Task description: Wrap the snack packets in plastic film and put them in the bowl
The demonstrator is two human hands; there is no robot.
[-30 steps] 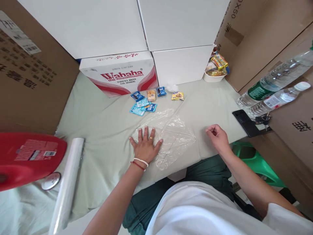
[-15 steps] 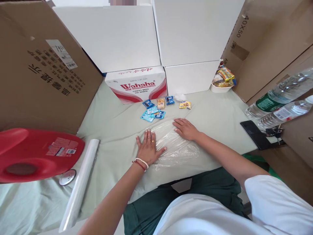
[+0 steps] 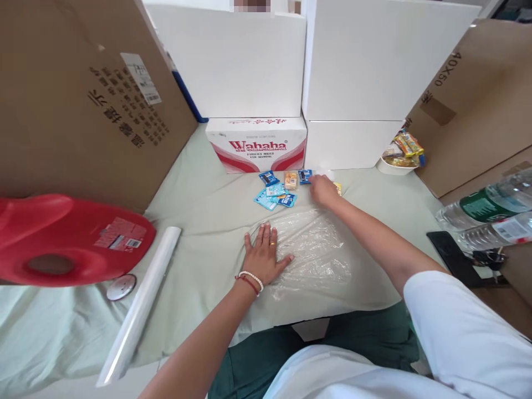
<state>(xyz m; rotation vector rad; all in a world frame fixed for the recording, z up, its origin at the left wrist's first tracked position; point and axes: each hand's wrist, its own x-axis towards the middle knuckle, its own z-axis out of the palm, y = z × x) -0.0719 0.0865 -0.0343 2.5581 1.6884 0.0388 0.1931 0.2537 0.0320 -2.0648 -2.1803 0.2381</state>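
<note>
1. A thin, clear plastic sheet (image 3: 313,249) lies wrinkled on the table (image 3: 199,310), close to the middle of the near edge.
2. The left hand (image 3: 262,259) lies palm down on the sheet's left part, flat, the thumb held out from the fingers; it grips nothing.
3. The right hand (image 3: 323,191) reaches beyond the sheet toward the table's far edge. Its fingers are bent, with the tips at the right side of a dark blue packet (image 3: 305,176); whether they have hold of anything cannot be told.
4. Left of that packet are an orange-toned packet (image 3: 290,180) and another dark blue packet (image 3: 269,178). Light blue sachets (image 3: 266,200) overlap just on the near side of these. A yellow packet (image 3: 338,188) is partly hidden behind the right hand.
5. Along the far edge stand a red-and-white Wahaha box (image 3: 257,145) and, touching its right side, a plain white box (image 3: 353,145). A white tub (image 3: 397,167) of wrapped snacks sits near the far right corner.
6. By the right edge are two clear bottles and a black phone (image 3: 446,252).
7. Toward the left edge lie a roll of film (image 3: 139,305), a round disc (image 3: 121,287) and a red jug (image 3: 83,238).
</note>
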